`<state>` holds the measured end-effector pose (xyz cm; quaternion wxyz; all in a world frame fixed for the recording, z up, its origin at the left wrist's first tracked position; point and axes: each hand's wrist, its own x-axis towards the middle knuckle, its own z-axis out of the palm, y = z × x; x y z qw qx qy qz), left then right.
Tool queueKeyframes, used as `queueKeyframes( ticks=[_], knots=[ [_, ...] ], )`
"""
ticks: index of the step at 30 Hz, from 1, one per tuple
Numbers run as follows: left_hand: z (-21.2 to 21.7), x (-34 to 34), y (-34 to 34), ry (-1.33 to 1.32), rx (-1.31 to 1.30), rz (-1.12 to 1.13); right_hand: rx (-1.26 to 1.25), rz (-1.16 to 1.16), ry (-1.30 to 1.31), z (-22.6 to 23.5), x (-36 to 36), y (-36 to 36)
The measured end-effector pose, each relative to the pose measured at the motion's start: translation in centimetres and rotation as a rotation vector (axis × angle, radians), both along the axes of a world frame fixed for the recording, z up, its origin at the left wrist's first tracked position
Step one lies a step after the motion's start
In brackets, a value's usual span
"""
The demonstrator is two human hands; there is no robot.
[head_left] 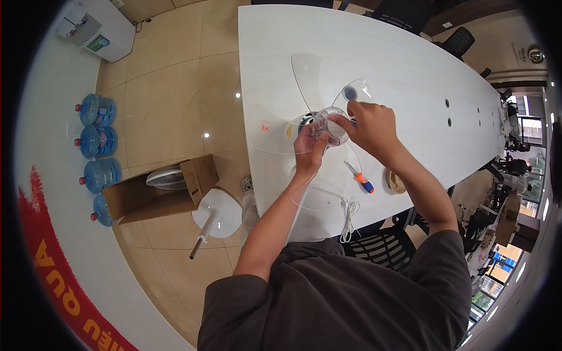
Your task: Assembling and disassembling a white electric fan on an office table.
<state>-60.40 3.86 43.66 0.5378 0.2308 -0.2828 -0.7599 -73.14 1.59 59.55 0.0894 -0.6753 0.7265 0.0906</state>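
Note:
A clear plastic fan blade [305, 76] with several wide vanes is over the white table, in front of me. My left hand [310, 146] is closed round the near left side of its hub [336, 130]. On the hub's right side my right hand [373, 127] is closed, its thumb and curled fingers against the rim. The fingertips are partly hidden, so any small part between them cannot be made out. A dark part with openings [308, 119] shows behind the hub. Near my right forearm lies an orange and blue screwdriver [364, 182].
A bundled white cord [349, 219] lies by the near edge of the white table [410, 70], with a brown round item [395, 181] to its right. On the floor at left are a cardboard box [199, 178] holding a fan grille [166, 178], and a white stand base [225, 213].

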Motion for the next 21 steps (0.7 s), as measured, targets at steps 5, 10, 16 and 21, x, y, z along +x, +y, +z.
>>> queueKeyframes(
  ticks=[5,10,16,21],
  knots=[
    [0.0,0.1,-0.3,0.027,0.006,-0.055,-0.260,0.322,-0.344,-2.6,-1.7,1.0],
    [-1.2,-0.2,0.1,-0.029,-0.022,0.043,0.086,-0.022,0.000,-1.9,-0.6,0.0],
    [-1.1,0.2,-0.4,-0.035,-0.014,-0.048,-0.512,0.310,-0.518,-2.3,-0.8,0.9],
    [-1.1,0.1,-0.3,-0.057,-0.025,-0.024,0.010,0.032,-0.206,0.3,-0.7,0.9]
  ],
)
